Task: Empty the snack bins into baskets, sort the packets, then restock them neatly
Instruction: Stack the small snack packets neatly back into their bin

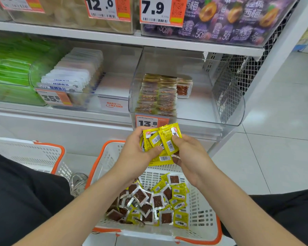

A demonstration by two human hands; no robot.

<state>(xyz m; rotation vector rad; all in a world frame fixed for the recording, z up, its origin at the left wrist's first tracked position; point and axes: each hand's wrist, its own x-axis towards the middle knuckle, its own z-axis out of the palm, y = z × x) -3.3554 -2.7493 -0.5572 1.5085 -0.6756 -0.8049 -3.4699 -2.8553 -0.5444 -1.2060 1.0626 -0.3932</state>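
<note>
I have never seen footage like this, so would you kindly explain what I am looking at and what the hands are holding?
There is one picture, from a camera worn on a person's head, looking down at their bare hands in a shop aisle. The left hand and right hand together hold a stack of yellow packets. Below them a white basket with orange trim holds loose yellow and brown packets. Ahead, a clear bin on the shelf is partly filled with neat rows of packets. A second basket stands to the left.
</note>
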